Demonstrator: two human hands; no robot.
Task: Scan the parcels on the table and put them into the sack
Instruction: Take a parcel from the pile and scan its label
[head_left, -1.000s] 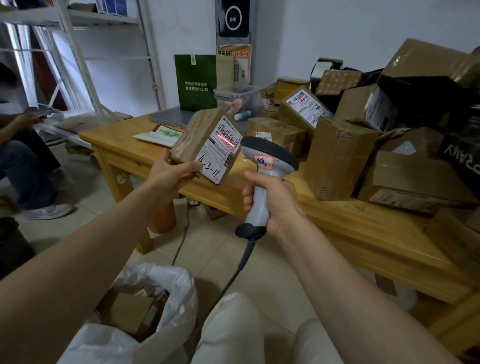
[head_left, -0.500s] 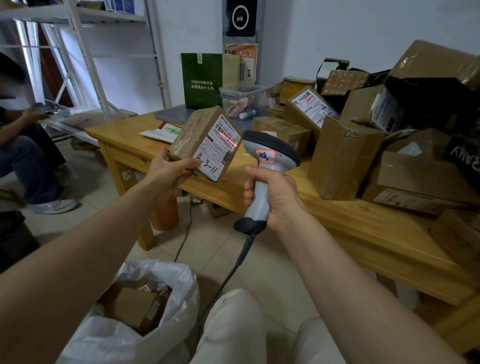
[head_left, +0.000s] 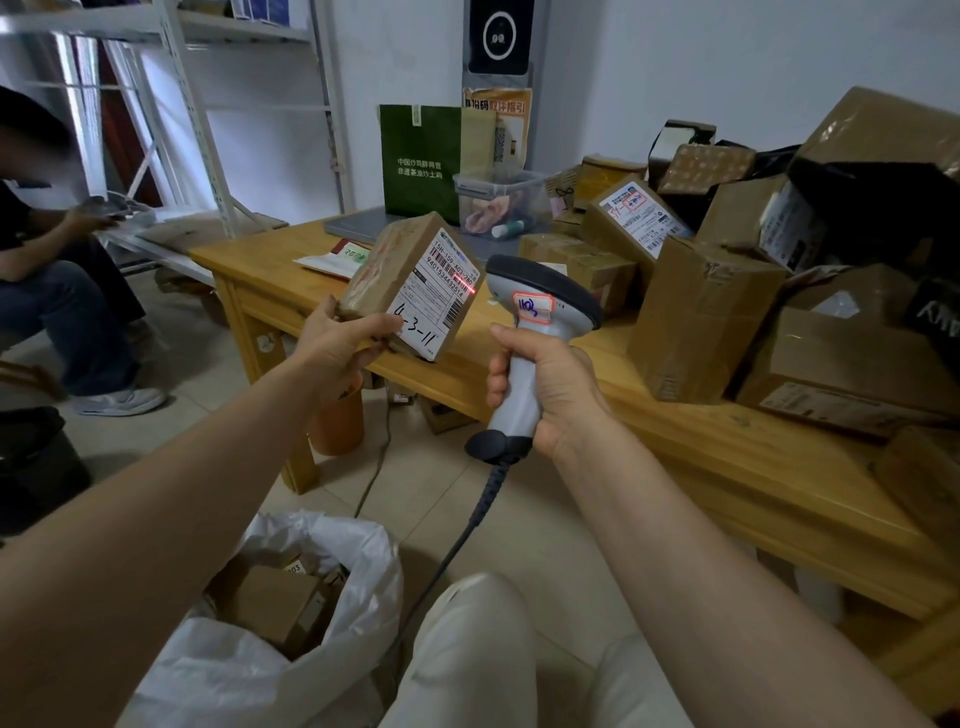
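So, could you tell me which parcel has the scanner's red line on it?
The small parcel marked 4-3-11 in the left hand; those on the table show none.

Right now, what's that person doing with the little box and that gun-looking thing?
They are scanning parcels. The left hand holds a small brown parcel marked 4-3-11 in the air, and the right hand grips a handheld barcode scanner aimed at it. The scanner's red line falls on the parcel's label. More cardboard parcels are piled on the wooden table. A white sack by the person's knees already has a few boxes in it.
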